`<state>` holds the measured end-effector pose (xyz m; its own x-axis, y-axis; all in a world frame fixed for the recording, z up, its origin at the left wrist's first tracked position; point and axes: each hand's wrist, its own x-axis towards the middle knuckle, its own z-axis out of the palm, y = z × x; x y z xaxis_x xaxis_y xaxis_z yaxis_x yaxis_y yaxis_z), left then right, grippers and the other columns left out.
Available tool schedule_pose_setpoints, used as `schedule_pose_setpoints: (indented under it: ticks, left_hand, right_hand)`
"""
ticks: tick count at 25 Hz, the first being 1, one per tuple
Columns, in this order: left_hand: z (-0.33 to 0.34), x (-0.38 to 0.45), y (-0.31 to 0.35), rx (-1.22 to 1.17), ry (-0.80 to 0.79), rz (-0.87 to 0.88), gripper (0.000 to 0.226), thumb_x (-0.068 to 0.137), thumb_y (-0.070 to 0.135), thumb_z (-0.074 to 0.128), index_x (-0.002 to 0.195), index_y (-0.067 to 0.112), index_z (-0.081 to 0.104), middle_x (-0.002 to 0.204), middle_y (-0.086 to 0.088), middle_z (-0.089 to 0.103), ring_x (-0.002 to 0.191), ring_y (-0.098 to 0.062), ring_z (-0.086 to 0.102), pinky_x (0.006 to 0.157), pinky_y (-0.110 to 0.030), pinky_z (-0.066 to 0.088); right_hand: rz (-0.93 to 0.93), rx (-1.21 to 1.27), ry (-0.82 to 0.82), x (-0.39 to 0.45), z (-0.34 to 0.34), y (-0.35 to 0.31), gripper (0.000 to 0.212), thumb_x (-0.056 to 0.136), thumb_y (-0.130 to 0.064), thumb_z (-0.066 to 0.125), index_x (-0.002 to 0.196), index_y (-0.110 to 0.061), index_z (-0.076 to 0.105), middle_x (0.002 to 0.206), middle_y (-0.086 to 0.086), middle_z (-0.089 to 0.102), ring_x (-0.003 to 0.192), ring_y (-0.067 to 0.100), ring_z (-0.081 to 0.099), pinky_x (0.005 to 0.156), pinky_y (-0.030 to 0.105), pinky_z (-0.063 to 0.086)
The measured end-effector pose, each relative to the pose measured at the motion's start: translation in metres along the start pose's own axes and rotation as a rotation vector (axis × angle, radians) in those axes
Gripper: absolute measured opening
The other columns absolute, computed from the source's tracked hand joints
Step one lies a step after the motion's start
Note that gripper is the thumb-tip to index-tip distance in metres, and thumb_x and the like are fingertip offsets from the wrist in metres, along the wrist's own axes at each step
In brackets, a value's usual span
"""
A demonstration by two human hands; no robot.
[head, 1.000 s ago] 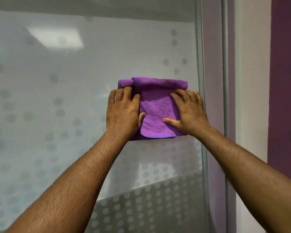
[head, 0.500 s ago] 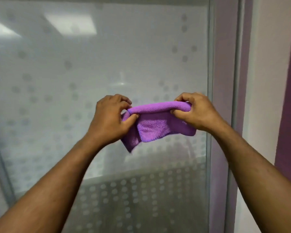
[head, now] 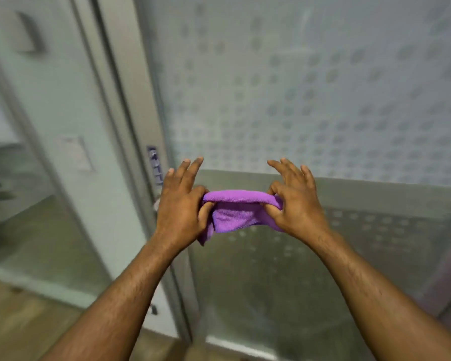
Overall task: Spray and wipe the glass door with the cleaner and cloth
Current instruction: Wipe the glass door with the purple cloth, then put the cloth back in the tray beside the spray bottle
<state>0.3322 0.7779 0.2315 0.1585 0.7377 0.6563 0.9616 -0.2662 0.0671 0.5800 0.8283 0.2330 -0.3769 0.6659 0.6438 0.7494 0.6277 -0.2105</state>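
Both hands, left hand (head: 181, 212) and right hand (head: 296, 208), pinch the purple cloth (head: 238, 212) off the glass door (head: 310, 100); slack thumb-and-forefinger grips could drop it toward six o'clock.

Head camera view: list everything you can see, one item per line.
cloth: one, purple, held in the air between both hands, in front of the glass
glass door: one, frosted with grey dots, fills the centre and right
door frame: one, grey, upright left of the glass
lock plate: one, dark, on the frame by the left hand
floor: wood-coloured, bottom left
left hand: fingers pinching the cloth's left end
right hand: fingers pinching the cloth's right end
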Motion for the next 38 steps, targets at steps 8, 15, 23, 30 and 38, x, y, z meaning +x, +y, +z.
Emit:
schedule_pose_setpoints:
  ticks: [8, 15, 23, 30, 38]
  left_hand:
    - [-0.097, -0.294, -0.119, 0.258, -0.126, -0.401, 0.016, 0.085, 0.029, 0.064, 0.083, 0.013, 0.066, 0.158, -0.015, 0.032, 0.145, -0.036, 0.032, 0.117, -0.047, 0.019]
    - [-0.223, -0.538, -0.144, 0.366, -0.147, -0.816, 0.019, 0.083, 0.031, 0.063, 0.086, 0.012, 0.067, 0.157, -0.016, 0.034, 0.145, -0.036, 0.032, 0.118, -0.047, 0.02]
    - [-0.345, -0.71, -0.132, 0.564, -0.011, -1.188, 0.019, 0.081, 0.03, 0.069, 0.078, 0.011, 0.065, 0.156, -0.02, 0.035, 0.145, -0.038, 0.032, 0.115, -0.053, 0.029]
    - [-0.418, -0.81, -0.143, 0.762, 0.083, -1.51, 0.019, 0.08, 0.031, 0.062, 0.082, 0.012, 0.066, 0.158, -0.015, 0.033, 0.148, -0.033, 0.026, 0.119, -0.049, 0.022]
    - [-0.501, -0.888, -0.197, 0.885, 0.061, -1.829, 0.018, 0.077, 0.028, 0.07, 0.085, 0.012, 0.069, 0.156, -0.017, 0.036, 0.144, -0.037, 0.034, 0.118, -0.051, 0.025]
  right_hand:
    - [-0.365, 0.25, -0.31, -0.072, 0.152, -0.238, 0.02, 0.068, -0.021, 0.074, 0.071, -0.017, 0.055, 0.16, 0.008, 0.019, 0.148, 0.03, 0.015, 0.118, 0.052, 0.01]
    - [-0.528, 0.594, -0.614, -0.177, 0.231, -0.469, 0.018, 0.075, -0.014, 0.069, 0.071, -0.016, 0.052, 0.16, 0.003, 0.017, 0.15, 0.023, 0.01, 0.119, 0.043, 0.007]
    - [-0.854, 0.763, -0.803, -0.257, 0.254, -0.688, 0.028, 0.077, -0.016, 0.072, 0.07, -0.02, 0.046, 0.161, 0.003, 0.015, 0.15, 0.022, 0.008, 0.118, 0.039, 0.005]
    - [-1.141, 0.863, -0.904, -0.309, 0.287, -0.863, 0.009, 0.078, -0.017, 0.069, 0.075, -0.018, 0.061, 0.16, 0.001, 0.02, 0.15, 0.019, 0.011, 0.119, 0.036, 0.004]
    - [-1.402, 0.965, -0.968, -0.336, 0.316, -1.056, 0.013, 0.07, -0.018, 0.076, 0.078, -0.015, 0.066, 0.155, 0.007, 0.034, 0.147, 0.025, 0.023, 0.117, 0.044, 0.012]
